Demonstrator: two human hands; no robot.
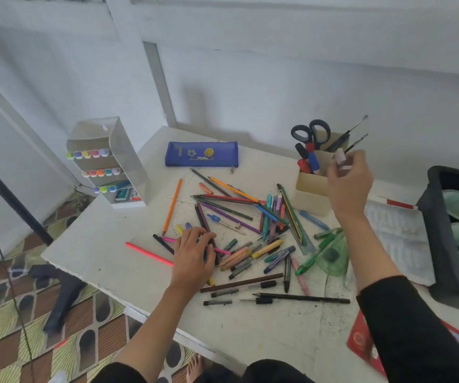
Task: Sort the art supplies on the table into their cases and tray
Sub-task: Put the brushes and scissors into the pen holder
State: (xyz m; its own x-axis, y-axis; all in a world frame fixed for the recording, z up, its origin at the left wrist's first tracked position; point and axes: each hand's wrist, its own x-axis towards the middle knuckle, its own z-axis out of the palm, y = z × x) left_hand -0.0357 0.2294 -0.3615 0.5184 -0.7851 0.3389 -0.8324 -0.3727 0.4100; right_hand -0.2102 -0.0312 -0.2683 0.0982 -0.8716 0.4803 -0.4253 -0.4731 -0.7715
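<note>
A jumble of coloured pencils and pens (245, 236) covers the middle of the white table (98, 244). My left hand (193, 254) rests on the pile's left side, fingers curled round a few dark and pink pencils. My right hand (350, 181) is raised over the cream pen holder (312, 189), pinching a small pale eraser (340, 156). The holder has scissors (311, 132), markers and brushes in it. A blue zip pencil case (202, 154) lies at the back. A white tiered marker case (106, 161) stands at the back left.
A black bin (444, 230) with pale green bowls sits at the right edge, a white palette (399, 239) beside it. A green protractor (333, 255) lies among the pens. A red booklet (361, 341) lies near the front right. The table's front-left edge drops to a patterned floor.
</note>
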